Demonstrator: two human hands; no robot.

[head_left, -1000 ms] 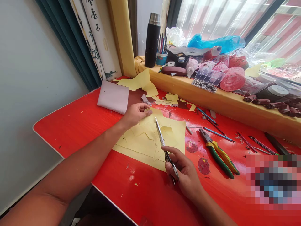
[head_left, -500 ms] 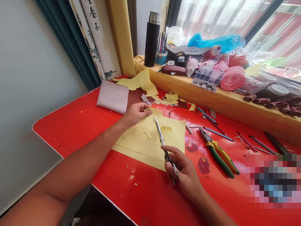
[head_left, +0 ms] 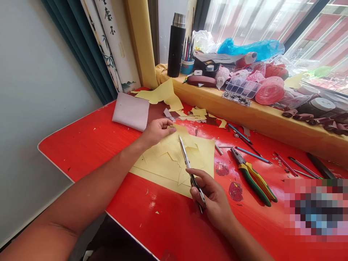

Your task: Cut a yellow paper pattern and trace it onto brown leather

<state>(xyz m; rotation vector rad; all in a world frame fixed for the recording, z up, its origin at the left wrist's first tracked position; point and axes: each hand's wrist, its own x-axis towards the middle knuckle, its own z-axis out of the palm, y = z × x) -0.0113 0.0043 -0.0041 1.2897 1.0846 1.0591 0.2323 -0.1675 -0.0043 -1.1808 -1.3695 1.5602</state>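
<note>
Fingers of the right hand curl firmly around narrow scissors, held above a cut yellow paper sheet on the red tabletop; the left hand lies open on its far edge, apparently steadying it.

Glossy red counter with white edging, pale yellow paper at centre, silver and black scissors, green and yellow pliers at right, dark teal curtain at upper left, bright blue plastic bag along the top, pink coil at upper right
</note>
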